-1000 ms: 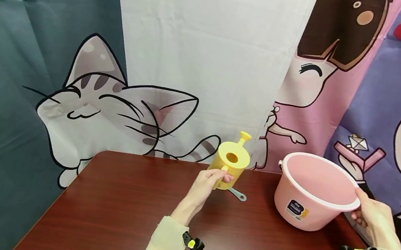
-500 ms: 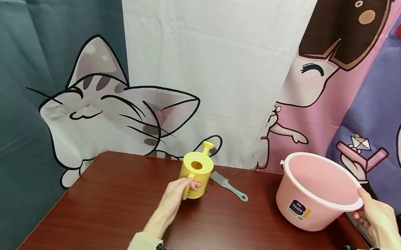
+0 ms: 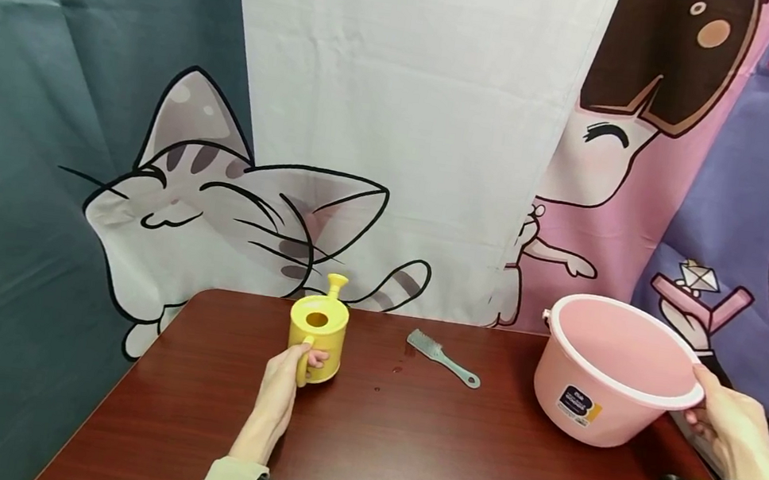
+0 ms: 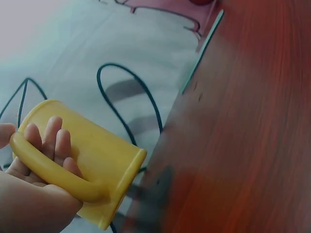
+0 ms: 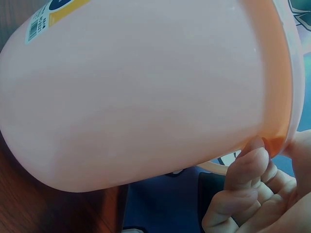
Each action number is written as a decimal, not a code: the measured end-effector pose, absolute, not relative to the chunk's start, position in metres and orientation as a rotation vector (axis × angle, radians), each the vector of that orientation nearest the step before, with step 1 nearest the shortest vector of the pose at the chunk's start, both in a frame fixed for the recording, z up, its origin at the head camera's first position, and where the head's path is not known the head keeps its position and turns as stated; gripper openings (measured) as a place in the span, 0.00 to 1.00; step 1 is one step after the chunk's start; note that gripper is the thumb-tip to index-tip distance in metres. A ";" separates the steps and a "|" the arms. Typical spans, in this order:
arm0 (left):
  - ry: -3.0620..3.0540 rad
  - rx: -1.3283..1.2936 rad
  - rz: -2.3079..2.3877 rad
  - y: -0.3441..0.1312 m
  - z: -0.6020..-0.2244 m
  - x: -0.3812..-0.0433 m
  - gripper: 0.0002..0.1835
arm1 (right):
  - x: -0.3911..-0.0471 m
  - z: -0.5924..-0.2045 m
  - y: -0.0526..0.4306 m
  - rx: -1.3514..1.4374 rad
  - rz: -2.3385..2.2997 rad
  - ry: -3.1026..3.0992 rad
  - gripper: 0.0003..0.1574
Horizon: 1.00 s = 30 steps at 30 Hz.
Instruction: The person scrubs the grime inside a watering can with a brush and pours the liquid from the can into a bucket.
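My left hand (image 3: 284, 380) grips the handle of a yellow watering can (image 3: 327, 341), fingers wrapped through the loop. The can is upright near the table's back left, its spout pointing away from me. In the left wrist view the can's handle (image 4: 53, 170) crosses over my curled fingers. At the right, my right hand (image 3: 730, 418) pinches the rim of a pink bucket (image 3: 573, 375) with a label on its side. The right wrist view shows thumb and fingers (image 5: 248, 165) at the rim, below the bucket's wall (image 5: 146, 107).
A pale green brush (image 3: 445, 358) lies on the brown table (image 3: 402, 450) between can and bucket. Small wet drops dot the wood to the left of it. Behind the table hangs a curtain (image 3: 400, 114) printed with cartoon figures.
My left hand has carried the watering can leftward and down from above the brush, which now shows whole. My right hand stays on the bucket's rim; the bucket has hardly shifted.
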<state>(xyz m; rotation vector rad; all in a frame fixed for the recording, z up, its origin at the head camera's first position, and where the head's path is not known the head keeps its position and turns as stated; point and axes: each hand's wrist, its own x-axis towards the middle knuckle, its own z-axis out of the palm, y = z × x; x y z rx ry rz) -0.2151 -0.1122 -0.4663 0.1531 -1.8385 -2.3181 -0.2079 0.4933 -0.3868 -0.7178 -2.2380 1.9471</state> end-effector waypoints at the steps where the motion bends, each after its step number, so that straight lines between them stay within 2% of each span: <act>1: -1.831 0.173 -2.319 -0.116 -0.467 -0.215 0.19 | -0.208 -0.387 0.493 -0.714 1.953 -2.231 0.25; 11: -1.825 0.279 -2.309 -0.147 -0.475 -0.215 0.19 | -0.206 -0.388 0.493 -0.678 2.013 -2.182 0.24; 30: -1.783 0.372 -2.253 -0.177 -0.485 -0.214 0.20 | -0.205 -0.387 0.493 -0.687 2.012 -2.196 0.23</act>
